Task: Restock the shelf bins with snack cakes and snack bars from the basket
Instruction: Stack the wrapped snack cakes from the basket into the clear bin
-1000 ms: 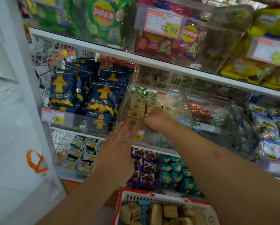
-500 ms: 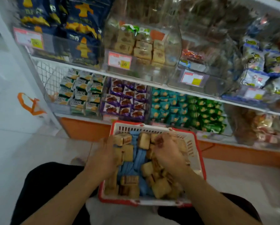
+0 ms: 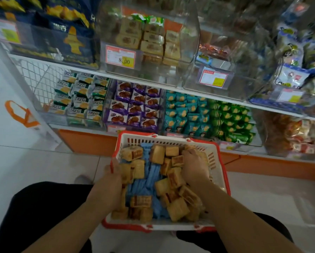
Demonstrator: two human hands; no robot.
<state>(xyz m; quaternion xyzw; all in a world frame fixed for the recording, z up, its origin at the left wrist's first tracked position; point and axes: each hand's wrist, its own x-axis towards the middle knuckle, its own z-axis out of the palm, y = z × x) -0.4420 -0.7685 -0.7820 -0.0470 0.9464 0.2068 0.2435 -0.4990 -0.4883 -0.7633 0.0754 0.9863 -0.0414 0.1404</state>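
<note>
**Both hands down in the basket, gathering cakes for the bin above**

Since a second ago both hands have dropped from the clear bin on the shelf into the basket, and in the last half second they have barely shifted, though the view has tipped a little lower.

The left hand [image 3: 110,181] lies at the near-left wall of the white slotted plastic basket with the red rim [image 3: 214,162], fingers curled over the tan wrapped cakes there; whether it grips one or only presses on them I cannot tell. The right hand [image 3: 194,164] sits farther in, at the far-right corner, fingers curled down onto the square tan snack cakes in clear crinkled wrappers [image 3: 175,177]; it looks to be closing on one or two, but the fingertips are hidden.

Between the two hands runs a band of slim blue foil-wrapped snack bars [image 3: 151,173], their long axes pointing away from the person, towards the shelf. The cakes are blocky, soft-looking and lie tumbled at all angles.

The target, a clear curved plastic shelf bin with the red-and-yellow price tag [image 3: 189,42], stands up and ahead of both grips, slightly left of the right hand, already holding neat stacks of the same cakes. My judgement: the right hand is nearer and better placed to lift.
</note>
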